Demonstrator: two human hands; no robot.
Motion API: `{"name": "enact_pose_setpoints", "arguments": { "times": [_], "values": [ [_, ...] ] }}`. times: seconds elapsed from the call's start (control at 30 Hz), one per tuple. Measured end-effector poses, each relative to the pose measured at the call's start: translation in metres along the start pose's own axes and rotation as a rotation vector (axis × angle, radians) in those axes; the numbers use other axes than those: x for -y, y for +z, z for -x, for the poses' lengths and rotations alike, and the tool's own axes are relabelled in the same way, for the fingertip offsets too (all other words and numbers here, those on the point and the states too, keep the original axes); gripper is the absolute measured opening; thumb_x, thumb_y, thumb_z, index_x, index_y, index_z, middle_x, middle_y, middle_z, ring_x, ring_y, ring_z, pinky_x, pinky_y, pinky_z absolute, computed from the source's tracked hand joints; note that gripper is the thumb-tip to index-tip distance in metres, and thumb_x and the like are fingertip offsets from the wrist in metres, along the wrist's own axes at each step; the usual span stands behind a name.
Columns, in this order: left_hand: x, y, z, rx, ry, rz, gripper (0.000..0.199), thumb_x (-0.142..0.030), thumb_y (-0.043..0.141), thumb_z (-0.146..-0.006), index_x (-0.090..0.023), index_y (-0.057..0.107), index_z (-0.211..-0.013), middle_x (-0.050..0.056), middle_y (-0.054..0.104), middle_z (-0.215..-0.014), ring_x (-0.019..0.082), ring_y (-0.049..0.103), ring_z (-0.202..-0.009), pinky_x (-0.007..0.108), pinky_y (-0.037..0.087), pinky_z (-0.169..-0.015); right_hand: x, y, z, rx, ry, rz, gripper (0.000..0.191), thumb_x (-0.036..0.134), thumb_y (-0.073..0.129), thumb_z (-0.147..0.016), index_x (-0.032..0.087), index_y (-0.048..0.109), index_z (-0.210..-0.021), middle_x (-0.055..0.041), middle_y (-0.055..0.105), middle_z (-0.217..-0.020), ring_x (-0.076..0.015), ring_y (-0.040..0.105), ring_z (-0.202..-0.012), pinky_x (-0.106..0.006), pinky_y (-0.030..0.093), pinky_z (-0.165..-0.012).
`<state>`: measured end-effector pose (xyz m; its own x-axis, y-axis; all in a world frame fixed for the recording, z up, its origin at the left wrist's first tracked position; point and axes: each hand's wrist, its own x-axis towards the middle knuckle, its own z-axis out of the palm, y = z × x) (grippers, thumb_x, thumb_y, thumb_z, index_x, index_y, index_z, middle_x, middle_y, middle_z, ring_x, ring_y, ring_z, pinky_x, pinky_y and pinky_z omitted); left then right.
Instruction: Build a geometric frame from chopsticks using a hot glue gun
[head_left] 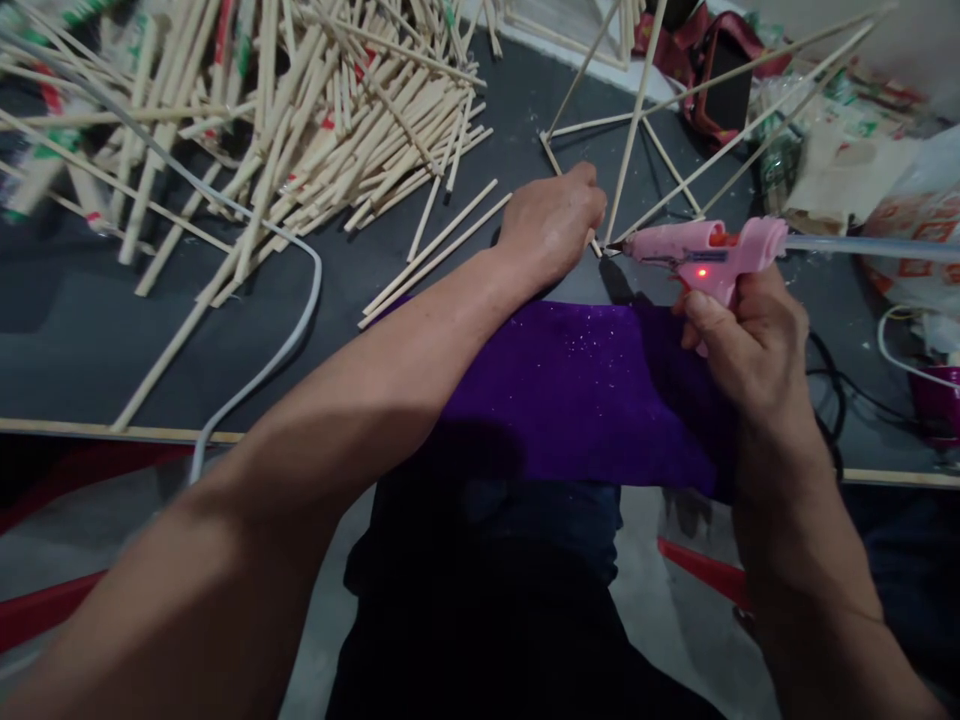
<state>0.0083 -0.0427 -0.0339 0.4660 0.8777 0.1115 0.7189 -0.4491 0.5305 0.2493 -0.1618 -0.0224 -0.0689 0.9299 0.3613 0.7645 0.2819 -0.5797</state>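
My right hand [754, 335] is wrapped round the handle of a pink hot glue gun [686, 240] with a lit red light. A long translucent glue stick [862, 245] runs into its back. The dark nozzle points left, at a corner where thin wooden sticks meet. These belong to an open stick frame [637, 120] standing on the table. My left hand [551, 225] is closed on a stick at the frame's near side, left of the nozzle; its fingertips are partly hidden. Below both hands lies a glittery purple cloth [577, 400] at the table's edge.
A large heap of wooden sticks [322, 150], some in plastic wrapping, covers the left of the grey table [67, 340]. A white cable [304, 330] crosses in front of it. At the right are a red pouch [724, 80], plastic bags [915, 210] and a purple container [937, 405].
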Motion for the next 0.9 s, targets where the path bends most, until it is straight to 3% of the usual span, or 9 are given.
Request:
{"name": "enact_pose_setpoints", "arguments": {
  "times": [0.1,0.33,0.5,0.67,0.9],
  "values": [
    [-0.0016,-0.0022,0.0018,0.009,0.003,-0.018,0.047,-0.027,0.053,-0.103,-0.041,0.089,-0.130,0.006,0.074,-0.154,0.042,0.070,-0.141,0.061,0.055,-0.112,-0.0017,0.0001,0.0005,0.012,0.014,0.013,0.040,0.064,0.068,-0.103,0.024,0.068,-0.109,0.0030,0.066,-0.068,-0.0187,0.057,-0.054,-0.035,0.044,-0.061],
    [0.0043,0.0031,-0.0009,-0.027,0.024,0.003,0.050,-0.036,0.055,-0.101,-0.050,0.086,-0.138,0.003,0.083,-0.137,0.043,0.069,-0.141,0.065,0.054,-0.114,0.0007,0.0010,0.0006,-0.009,0.052,0.014,0.035,0.060,0.071,-0.100,0.026,0.067,-0.106,0.0039,0.064,-0.065,-0.0183,0.054,-0.052,-0.035,0.041,-0.061],
    [0.0019,0.0016,-0.0017,-0.027,0.050,-0.079,0.052,-0.029,0.051,-0.096,-0.043,0.090,-0.127,0.004,0.078,-0.148,0.044,0.074,-0.128,0.068,0.058,-0.104,0.0004,0.0021,0.0025,-0.041,0.042,0.050,0.031,0.058,0.071,-0.100,0.028,0.066,-0.108,0.0047,0.063,-0.063,-0.0201,0.056,-0.052,-0.035,0.041,-0.063],
    [0.0056,0.0040,-0.0019,-0.046,0.046,-0.005,0.051,-0.035,0.054,-0.098,-0.052,0.087,-0.132,0.001,0.083,-0.136,0.044,0.070,-0.135,0.067,0.055,-0.109,0.0023,0.0022,0.0037,-0.028,0.070,0.022,0.030,0.054,0.071,-0.099,0.026,0.066,-0.108,0.0047,0.064,-0.065,-0.0189,0.056,-0.053,-0.035,0.041,-0.063],
    [0.0035,0.0020,-0.0016,-0.016,0.025,-0.021,0.049,-0.030,0.054,-0.099,-0.047,0.089,-0.129,0.003,0.079,-0.146,0.044,0.070,-0.136,0.067,0.054,-0.109,0.0029,0.0024,0.0039,-0.021,0.047,0.013,0.024,0.048,0.071,-0.097,0.027,0.065,-0.108,0.0054,0.062,-0.062,-0.0190,0.055,-0.053,-0.035,0.038,-0.062]
  ]
}}
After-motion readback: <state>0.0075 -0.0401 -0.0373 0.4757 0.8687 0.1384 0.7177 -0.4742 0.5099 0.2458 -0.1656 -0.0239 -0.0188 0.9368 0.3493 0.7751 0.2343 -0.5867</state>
